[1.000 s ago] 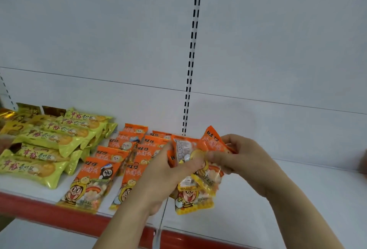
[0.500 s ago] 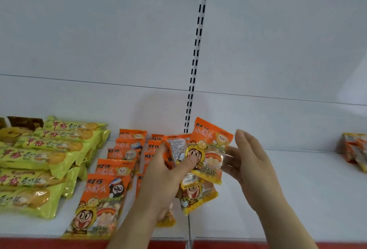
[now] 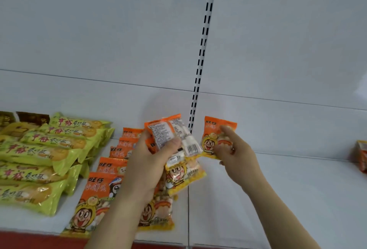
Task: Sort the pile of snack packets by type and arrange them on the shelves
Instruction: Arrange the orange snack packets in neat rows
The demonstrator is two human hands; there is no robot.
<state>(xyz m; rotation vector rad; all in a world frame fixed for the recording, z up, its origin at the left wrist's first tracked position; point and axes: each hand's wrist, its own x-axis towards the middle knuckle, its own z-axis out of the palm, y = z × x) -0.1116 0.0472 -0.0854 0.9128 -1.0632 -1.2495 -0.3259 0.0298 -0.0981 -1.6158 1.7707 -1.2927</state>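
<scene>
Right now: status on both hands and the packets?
Left hand holds orange packet stack. Right hand holds single orange packet. Shelf beneath them bare.

Two bare forearms rise from the lower edge of the frame, with no sleeve showing on either. The left hand (image 3: 148, 161) is ringless and carries no watch or band. The right hand (image 3: 236, 149) has a thin ring on one finger; nails short, unpainted.

left hand (image 3: 151, 161) gripping orange packets (image 3: 178, 149); right hand (image 3: 236, 153) holding one
</scene>
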